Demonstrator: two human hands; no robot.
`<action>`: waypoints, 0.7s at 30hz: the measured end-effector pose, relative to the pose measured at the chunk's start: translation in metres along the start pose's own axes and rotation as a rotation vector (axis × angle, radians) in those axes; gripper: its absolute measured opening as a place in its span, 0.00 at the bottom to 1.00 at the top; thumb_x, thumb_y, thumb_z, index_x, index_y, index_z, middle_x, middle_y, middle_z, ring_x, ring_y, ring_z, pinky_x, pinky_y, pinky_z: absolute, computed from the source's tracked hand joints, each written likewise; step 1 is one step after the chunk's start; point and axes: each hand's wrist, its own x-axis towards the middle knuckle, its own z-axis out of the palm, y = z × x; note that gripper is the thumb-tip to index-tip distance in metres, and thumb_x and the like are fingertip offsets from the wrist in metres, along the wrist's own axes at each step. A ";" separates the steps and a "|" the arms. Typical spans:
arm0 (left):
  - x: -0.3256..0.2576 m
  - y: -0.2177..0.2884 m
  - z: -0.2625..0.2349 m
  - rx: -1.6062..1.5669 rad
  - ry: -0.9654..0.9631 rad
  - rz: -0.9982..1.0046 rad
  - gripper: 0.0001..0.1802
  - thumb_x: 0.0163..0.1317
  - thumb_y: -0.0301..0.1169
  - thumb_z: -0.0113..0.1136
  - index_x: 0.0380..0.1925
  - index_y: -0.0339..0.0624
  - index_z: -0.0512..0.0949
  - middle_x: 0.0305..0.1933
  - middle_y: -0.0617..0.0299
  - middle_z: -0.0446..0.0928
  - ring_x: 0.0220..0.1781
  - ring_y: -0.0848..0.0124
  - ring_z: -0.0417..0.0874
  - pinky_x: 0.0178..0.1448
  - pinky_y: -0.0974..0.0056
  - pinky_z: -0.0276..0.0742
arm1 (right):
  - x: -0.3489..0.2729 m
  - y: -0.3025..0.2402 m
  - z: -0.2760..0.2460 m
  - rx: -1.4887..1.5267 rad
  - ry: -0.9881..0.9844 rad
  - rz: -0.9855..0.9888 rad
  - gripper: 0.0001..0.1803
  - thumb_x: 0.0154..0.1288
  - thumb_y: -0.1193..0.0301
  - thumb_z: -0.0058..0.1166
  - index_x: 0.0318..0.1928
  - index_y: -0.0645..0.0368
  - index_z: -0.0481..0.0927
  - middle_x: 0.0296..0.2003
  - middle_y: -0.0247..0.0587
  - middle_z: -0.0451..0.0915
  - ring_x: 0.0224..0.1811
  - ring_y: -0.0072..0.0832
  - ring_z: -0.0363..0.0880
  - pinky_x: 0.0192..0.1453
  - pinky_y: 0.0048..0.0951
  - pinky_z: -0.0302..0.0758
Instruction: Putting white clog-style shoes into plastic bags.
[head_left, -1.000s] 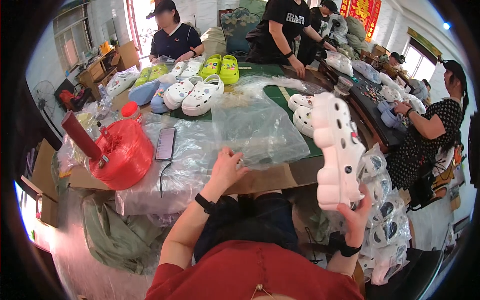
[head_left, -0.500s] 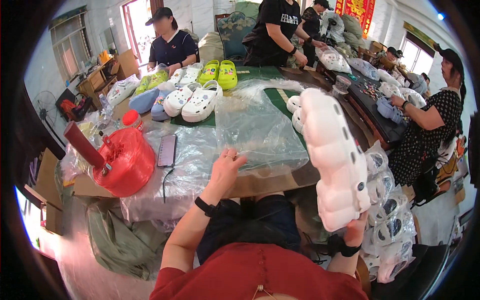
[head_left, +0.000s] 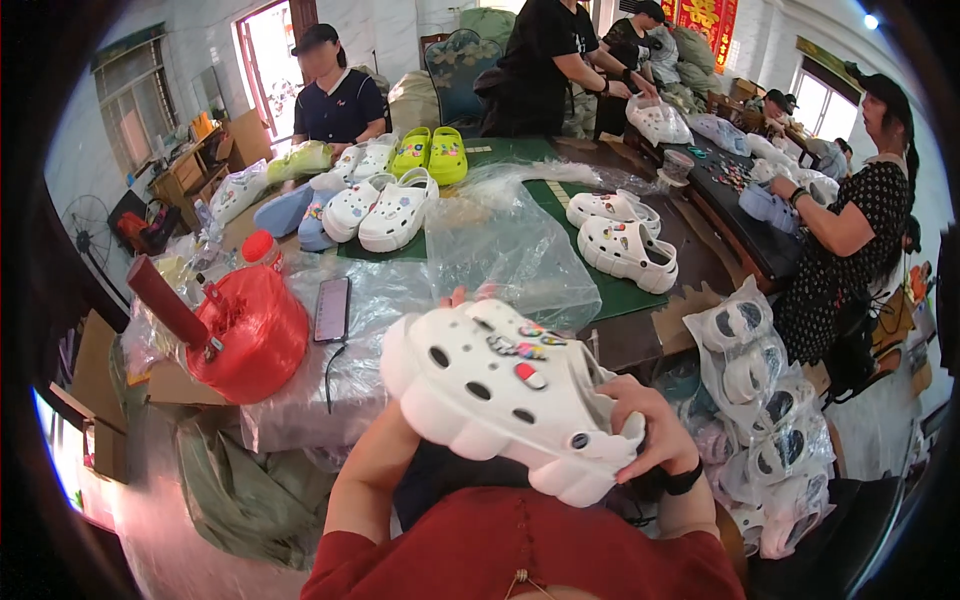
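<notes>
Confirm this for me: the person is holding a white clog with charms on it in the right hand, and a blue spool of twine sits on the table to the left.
Not quite. The spool of twine is red, not blue, as the head view shows. The rest holds: the right hand holds the white clog with charms, and the spool sits on the table to the left.

You wore a red short-sleeved top, dark trousers and a black band on your right wrist (head_left: pixel 684 480); your forearms were bare.
</notes>
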 end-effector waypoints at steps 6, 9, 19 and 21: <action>0.021 0.007 -0.021 0.133 -0.115 -0.030 0.43 0.54 0.43 0.68 0.71 0.54 0.65 0.70 0.40 0.58 0.61 0.37 0.67 0.56 0.46 0.77 | 0.017 0.004 -0.012 -0.175 -0.104 -0.024 0.28 0.27 0.56 0.83 0.28 0.51 0.78 0.52 0.46 0.82 0.50 0.42 0.76 0.60 0.38 0.63; 0.011 -0.009 -0.035 -0.035 -0.150 0.006 0.44 0.53 0.40 0.69 0.72 0.54 0.64 0.71 0.39 0.54 0.63 0.37 0.65 0.60 0.47 0.75 | 0.019 0.000 -0.013 -0.325 -0.137 -0.046 0.28 0.35 0.52 0.81 0.32 0.51 0.77 0.49 0.42 0.81 0.49 0.40 0.76 0.60 0.39 0.62; 0.001 -0.007 -0.065 -0.513 0.082 -0.092 0.20 0.53 0.18 0.67 0.48 0.40 0.80 0.66 0.52 0.72 0.60 0.59 0.79 0.58 0.61 0.79 | 0.003 0.011 -0.010 -0.513 -0.050 0.067 0.28 0.37 0.50 0.80 0.32 0.52 0.79 0.43 0.40 0.82 0.50 0.40 0.78 0.58 0.38 0.64; -0.008 -0.003 -0.064 -0.763 0.183 -0.295 0.22 0.53 0.16 0.64 0.49 0.40 0.78 0.64 0.53 0.73 0.60 0.59 0.80 0.56 0.62 0.81 | 0.005 0.010 -0.002 -0.544 0.010 0.079 0.28 0.37 0.50 0.79 0.32 0.52 0.79 0.40 0.38 0.82 0.48 0.40 0.79 0.55 0.38 0.66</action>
